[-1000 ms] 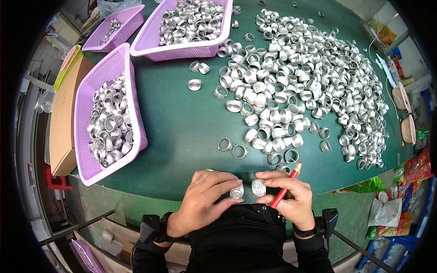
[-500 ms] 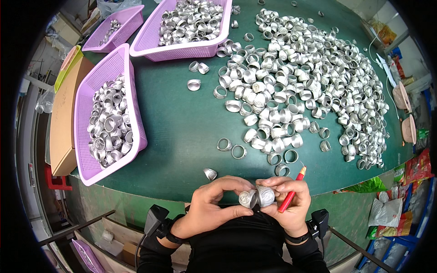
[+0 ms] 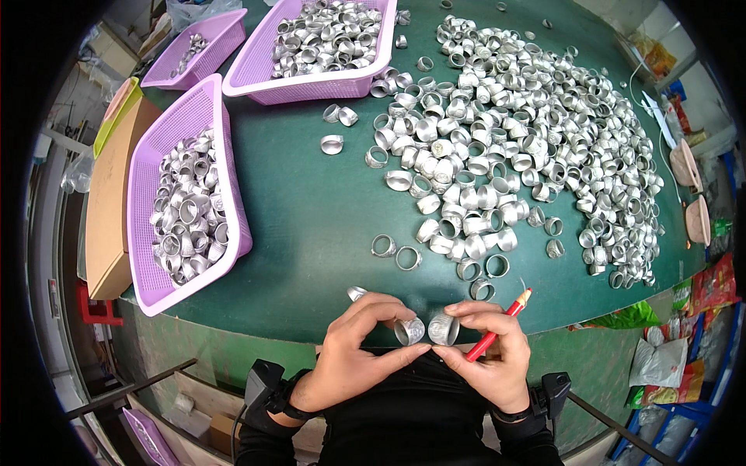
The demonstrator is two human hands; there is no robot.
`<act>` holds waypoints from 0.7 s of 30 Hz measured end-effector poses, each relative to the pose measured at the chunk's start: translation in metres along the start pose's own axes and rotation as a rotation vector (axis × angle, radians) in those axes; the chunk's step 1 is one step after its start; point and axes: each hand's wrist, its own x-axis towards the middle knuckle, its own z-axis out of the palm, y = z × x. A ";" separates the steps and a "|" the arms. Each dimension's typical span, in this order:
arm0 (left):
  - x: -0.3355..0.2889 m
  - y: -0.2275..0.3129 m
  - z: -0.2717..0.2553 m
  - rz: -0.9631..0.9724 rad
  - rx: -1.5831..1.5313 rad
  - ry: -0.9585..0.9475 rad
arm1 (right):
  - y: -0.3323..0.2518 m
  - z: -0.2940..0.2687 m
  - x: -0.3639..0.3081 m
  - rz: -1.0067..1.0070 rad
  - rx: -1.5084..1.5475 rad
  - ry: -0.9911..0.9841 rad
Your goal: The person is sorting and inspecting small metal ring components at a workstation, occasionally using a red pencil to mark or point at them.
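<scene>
Close to the table's front edge, my left hand [image 3: 359, 353] pinches a silvery metal ring [image 3: 409, 332] between thumb and fingers. A second metal ring [image 3: 444, 329], with a patterned face, is gripped by the thumb and fingertips of my right hand [image 3: 493, 353]. The two rings are side by side with a narrow gap between them. A red pencil [image 3: 497, 326] with a bare pale tip is also tucked in my right hand, slanting up to the right. Just beyond my left fingers lies a loose ring [image 3: 356, 293], partly hidden by them.
A broad heap of metal rings [image 3: 497, 140] covers the right of the green table [image 3: 295, 225]. Purple baskets of rings stand at the left [image 3: 144, 194], the back [image 3: 311, 87] and the far left [image 3: 225, 31]. A cardboard box [image 3: 116, 194] is beside the left basket.
The two rings have turned and moved apart slightly. My left hand has shifted a little and now partly covers the loose ring beyond it. The pencil has moved slightly with my right hand.
</scene>
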 end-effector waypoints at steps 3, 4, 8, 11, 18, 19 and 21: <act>0.003 0.005 -0.005 0.015 0.146 -0.045 | -0.003 -0.005 0.003 -0.016 -0.118 -0.135; 0.002 0.005 -0.006 0.015 0.146 -0.044 | -0.003 -0.005 0.003 0.012 -0.117 -0.134; -0.002 -0.009 -0.009 -0.060 -0.003 -0.113 | -0.001 -0.005 0.001 0.030 -0.119 -0.146; -0.006 -0.013 -0.008 -0.394 -0.695 -0.211 | -0.004 -0.002 0.003 -0.053 -0.121 -0.072; -0.019 -0.004 -0.009 -0.727 -1.338 -0.307 | -0.006 0.008 0.019 -0.262 -0.166 0.052; -0.019 -0.002 -0.013 -0.726 -1.335 -0.308 | -0.002 0.010 0.028 -0.270 -0.271 0.060; -0.017 0.004 -0.030 -0.750 -1.119 -0.365 | 0.012 0.014 0.037 -0.244 -0.464 -0.042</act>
